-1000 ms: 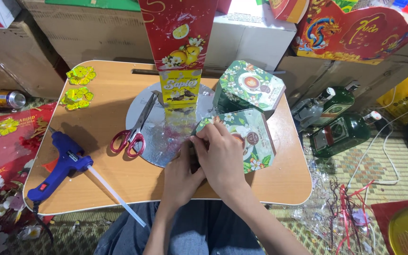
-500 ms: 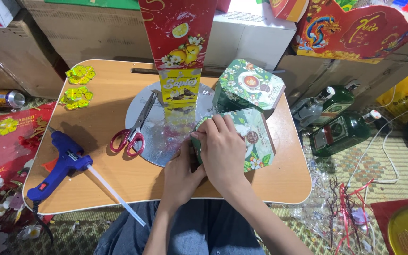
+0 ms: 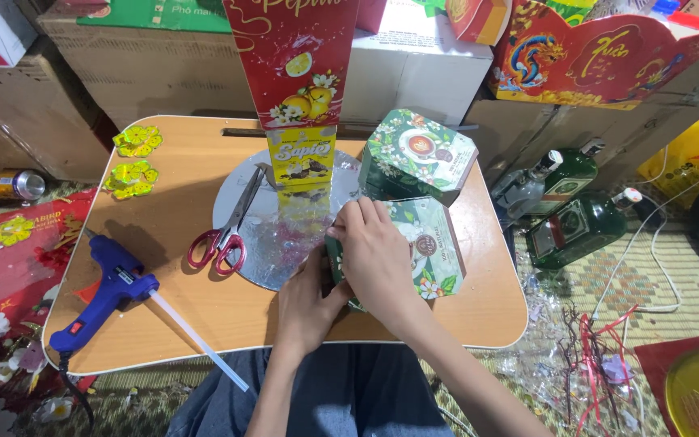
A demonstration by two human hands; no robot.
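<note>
Sitting at the near edge of a low wooden surface (image 3: 204, 324), a person has both hands on a green flower-printed box (image 3: 434, 247) that lies at the near right of it, just right of a round silver board (image 3: 269, 243). The right hand (image 3: 378, 263) lies flat over the box's left half, fingers (image 3: 366, 218) together and pointing to the far side, pressed on its lid. The left hand (image 3: 309, 303) comes up under the right one and grips the box's near left edge; its fingers are hidden beneath the right hand, so I cannot tell how they are set. Just beyond the held box stands a second green box (image 3: 418, 154) of the same print, tilted with its lid facing up. On the silver board stand a small yellow carton (image 3: 305, 158) and a tall red printed card (image 3: 297, 57) behind it, with red-handled scissors (image 3: 224, 235) lying across the board's left rim. A blue glue gun (image 3: 103, 295) rests at the near left, its clear glue stick pointing toward the near edge. Two shiny yellow paper flowers (image 3: 135, 158) lie at the far left. Off the surface to the right, two green bottles (image 3: 568, 210) lie on the floor mat.
</note>
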